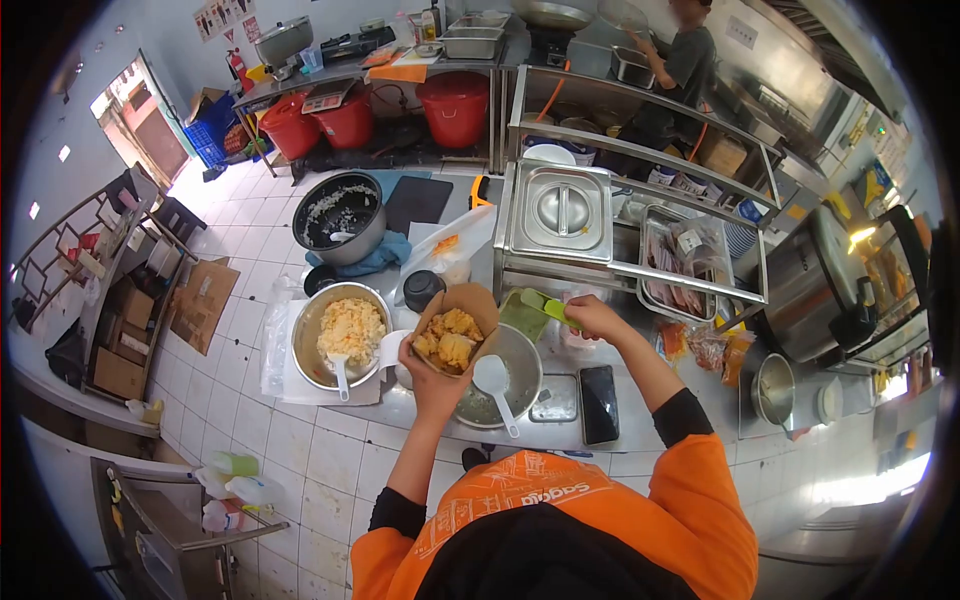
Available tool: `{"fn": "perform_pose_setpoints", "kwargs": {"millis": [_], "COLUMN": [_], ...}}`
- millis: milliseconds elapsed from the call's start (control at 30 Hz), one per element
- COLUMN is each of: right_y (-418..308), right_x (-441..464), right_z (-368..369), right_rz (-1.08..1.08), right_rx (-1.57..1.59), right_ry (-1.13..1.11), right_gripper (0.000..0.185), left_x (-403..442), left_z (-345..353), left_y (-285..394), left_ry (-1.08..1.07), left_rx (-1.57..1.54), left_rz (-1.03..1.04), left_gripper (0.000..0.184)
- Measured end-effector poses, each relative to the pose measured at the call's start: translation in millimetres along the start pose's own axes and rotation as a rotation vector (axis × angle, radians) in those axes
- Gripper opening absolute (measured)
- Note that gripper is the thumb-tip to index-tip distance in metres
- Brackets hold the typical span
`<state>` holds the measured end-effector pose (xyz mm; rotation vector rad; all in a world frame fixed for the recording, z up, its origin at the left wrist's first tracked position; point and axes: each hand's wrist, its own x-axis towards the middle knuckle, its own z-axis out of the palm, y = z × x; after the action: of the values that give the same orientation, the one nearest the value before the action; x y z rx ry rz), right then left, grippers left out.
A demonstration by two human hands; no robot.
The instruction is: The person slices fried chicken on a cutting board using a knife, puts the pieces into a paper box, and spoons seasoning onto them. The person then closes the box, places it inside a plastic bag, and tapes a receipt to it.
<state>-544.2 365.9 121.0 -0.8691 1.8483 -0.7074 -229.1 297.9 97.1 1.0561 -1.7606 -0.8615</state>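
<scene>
My left hand is wrapped round a brown paper food box with pieces of fried chicken inside. The box is held tilted over the rim of a steel bowl. A white spatula rests in that bowl. To the right, my right hand is closed on the green handle of a spoon, whose head reaches into a greenish container behind the bowl. On the left stands another steel bowl of orange-tinted rice, with a white rice paddle in it.
Behind the bowls are a dark rice pot, a black cup and a lidded steel pan on a metal rack. A black phone lies at the counter's front edge. Another person stands at the back right.
</scene>
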Motion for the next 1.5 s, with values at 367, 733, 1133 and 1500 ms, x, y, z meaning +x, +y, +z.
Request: {"fn": "perform_pose_setpoints", "kwargs": {"millis": [367, 733, 1133, 1500], "right_y": [-82, -136, -149, -164], "right_x": [-63, -88, -107, -116], "right_z": [0, 0, -8, 7], "right_rz": [-0.204, -0.179, -0.279, -0.31], "right_rx": [-0.137, -0.664, -1.019, -1.034], "right_ry": [-0.072, -0.079, 0.185, 0.118], "right_gripper": [0.026, 0.044, 0.038, 0.036], "left_x": [7, -2, -2, -9], "left_z": [55, 67, 63, 69], "left_y": [2, 18, 17, 16], "left_ry": [0.001, -0.043, 0.0, -0.022], "left_rx": [-0.022, -0.138, -0.127, -0.148], "left_rz": [0.086, 0.121, 0.178, 0.17], "left_gripper": [0.104, 0.114, 0.111, 0.113]}}
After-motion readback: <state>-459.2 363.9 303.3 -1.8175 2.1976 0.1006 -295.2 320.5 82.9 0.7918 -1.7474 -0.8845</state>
